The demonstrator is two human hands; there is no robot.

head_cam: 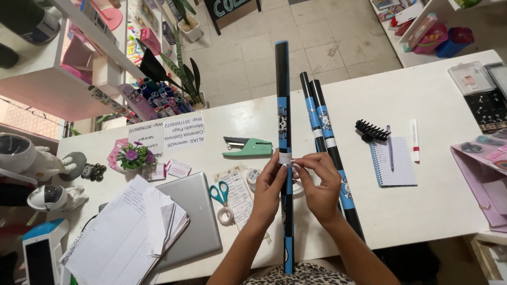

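While both hands pinch it, the left hand and right hand close on a white tape band around the paper roll, whose long axis runs straight away from the person, between both hands. Two more rolls lie just right.

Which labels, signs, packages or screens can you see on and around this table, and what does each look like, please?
White paper sign: table's far left, rectangular, dark print.
Small white card: beside the flower pot, red print.
Printed paper strip: left of the left hand, cream.
Chalkboard sign: on the floor, black, pale lettering.
Clear plastic box: far right corner.
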